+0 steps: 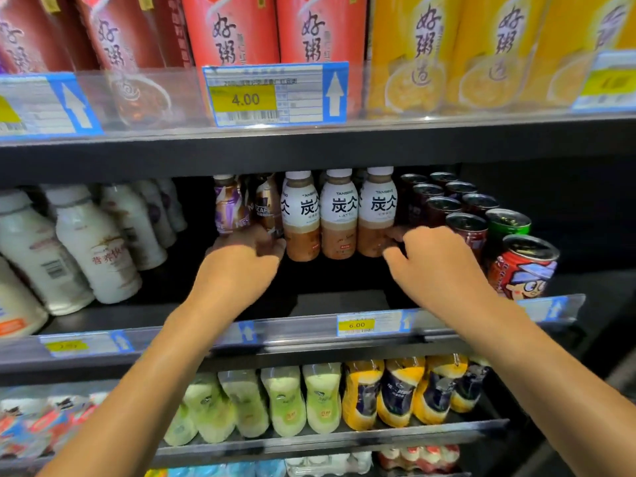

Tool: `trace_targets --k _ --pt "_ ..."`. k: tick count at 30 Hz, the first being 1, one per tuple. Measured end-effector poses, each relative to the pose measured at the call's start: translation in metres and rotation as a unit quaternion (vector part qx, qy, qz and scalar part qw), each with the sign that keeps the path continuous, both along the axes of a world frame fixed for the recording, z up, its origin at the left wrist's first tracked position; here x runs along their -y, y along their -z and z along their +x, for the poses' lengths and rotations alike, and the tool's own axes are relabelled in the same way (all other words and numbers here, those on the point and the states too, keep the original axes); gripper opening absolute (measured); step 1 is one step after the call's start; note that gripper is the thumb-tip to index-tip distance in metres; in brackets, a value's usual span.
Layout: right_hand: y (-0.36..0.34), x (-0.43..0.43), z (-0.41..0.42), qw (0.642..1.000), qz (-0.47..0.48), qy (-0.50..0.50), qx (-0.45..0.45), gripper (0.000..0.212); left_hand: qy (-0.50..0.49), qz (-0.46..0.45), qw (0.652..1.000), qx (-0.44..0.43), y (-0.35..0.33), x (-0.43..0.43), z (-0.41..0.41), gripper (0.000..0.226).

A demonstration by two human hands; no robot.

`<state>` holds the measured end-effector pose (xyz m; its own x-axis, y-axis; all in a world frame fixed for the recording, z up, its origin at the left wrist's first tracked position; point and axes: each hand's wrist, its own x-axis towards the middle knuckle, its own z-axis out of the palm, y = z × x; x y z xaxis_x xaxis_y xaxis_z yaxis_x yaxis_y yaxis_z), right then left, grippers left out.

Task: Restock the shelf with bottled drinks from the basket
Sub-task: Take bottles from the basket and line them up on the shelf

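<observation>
Forearms (165, 356) nearest, bare, both reaching up from the bottom edge into the middle shelf (330, 302).

- The left hand (241, 261) has its fingers stretched forward, fairly straight. The tips rest against the lower side of the leftmost of three latte bottles (339, 215). It grips nothing.
- The right hand (435, 265) is knuckles up with fingers bent, the tips at the base of the rightmost bottle. Cannot tell whether it pinches or only touches.
- The latte bottles stand upright, side by side and touching, set well back on the shelf. Small coffee bottles (234, 208) stand to their left and rows of cans (461, 204) to their right. Bare shelf floor lies in front of them.
- No basket in view.

Step in hand, as judged: squaring up the latte row, with a hand at either end. Placing these three looks done.

The next move likely calls for drawing the row forward toward the price rail (303, 330), or going back for more stock. Sliding needs even pressure at both ends, low down, or the tall bottles may tip. The right wrist sits near the red can (523, 270), so a pull-back wants care there.
</observation>
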<state>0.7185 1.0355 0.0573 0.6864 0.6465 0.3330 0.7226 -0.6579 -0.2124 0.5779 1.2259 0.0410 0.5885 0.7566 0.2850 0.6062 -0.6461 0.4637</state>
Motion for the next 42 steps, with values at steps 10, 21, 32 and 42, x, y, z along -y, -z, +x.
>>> trace_targets --k 10,21,32,42 --pt "0.016 0.133 -0.048 0.979 -0.07 0.125 0.148 0.037 0.283 0.204 0.936 0.041 -0.01 0.162 0.017 0.029" --pt "0.085 0.288 -0.11 0.892 -0.207 0.401 0.002 0.031 0.597 0.253 0.761 -0.007 0.07 0.32 0.064 0.024" --pt "0.18 0.432 -0.085 0.789 -0.21 0.51 -0.271 0.04 0.717 0.246 0.607 -0.239 0.181 0.489 0.139 0.031" --pt "0.275 0.61 0.075 0.758 -0.189 0.487 -0.389 0.04 0.699 0.165 0.613 -0.329 0.276 0.661 0.309 0.032"
